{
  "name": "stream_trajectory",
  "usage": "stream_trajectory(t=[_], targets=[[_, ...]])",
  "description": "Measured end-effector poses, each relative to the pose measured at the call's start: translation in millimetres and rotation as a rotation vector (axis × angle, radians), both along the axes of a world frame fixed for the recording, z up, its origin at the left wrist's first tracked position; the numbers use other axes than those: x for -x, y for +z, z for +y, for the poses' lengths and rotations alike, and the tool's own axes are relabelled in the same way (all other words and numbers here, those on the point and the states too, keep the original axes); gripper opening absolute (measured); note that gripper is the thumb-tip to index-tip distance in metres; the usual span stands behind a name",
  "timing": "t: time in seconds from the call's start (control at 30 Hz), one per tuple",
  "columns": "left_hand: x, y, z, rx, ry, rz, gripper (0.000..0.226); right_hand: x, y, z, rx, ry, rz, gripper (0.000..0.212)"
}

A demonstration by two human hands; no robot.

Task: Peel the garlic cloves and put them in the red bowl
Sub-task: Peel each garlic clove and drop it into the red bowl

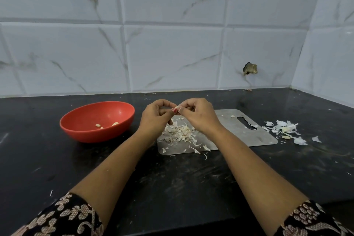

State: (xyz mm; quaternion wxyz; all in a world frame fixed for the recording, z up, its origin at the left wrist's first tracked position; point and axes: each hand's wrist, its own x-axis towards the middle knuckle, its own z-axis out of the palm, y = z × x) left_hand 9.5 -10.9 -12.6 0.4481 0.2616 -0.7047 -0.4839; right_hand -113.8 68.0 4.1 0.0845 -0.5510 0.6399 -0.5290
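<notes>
My left hand (156, 116) and my right hand (199, 116) meet above the steel cutting board (254, 136), fingertips pinched together on one small garlic clove (176, 109), mostly hidden by the fingers. Below them a heap of papery garlic skins (180, 132) lies on the board's left part. The red bowl (80, 134) stands to the left of my hands on the black counter, with three peeled cloves (115, 124) inside. More garlic pieces with loose skin (286, 130) lie on the counter right of the board.
A black stone counter (57, 168) runs to a marble-tiled wall behind and on the right. A broken hole in a tile (250, 68) shows at the back right. Stray skin flakes (205, 156) lie near the board's front edge.
</notes>
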Motion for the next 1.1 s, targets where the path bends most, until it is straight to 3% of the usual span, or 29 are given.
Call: stream_trajectory(t=[0.77, 1.1], targets=[[3.7, -2.5, 1.8, 0.031, 0.062, -0.034, 0.012, 3.1, -7.9, -8.7, 0.069, -0.046, 0.108, 0.011], [3.2, 7.0, 12.8, -0.202, -0.042, 0.096, 0.01, -2.8, -5.8, -7.7, 0.072, -0.057, 0.073, 0.012]])
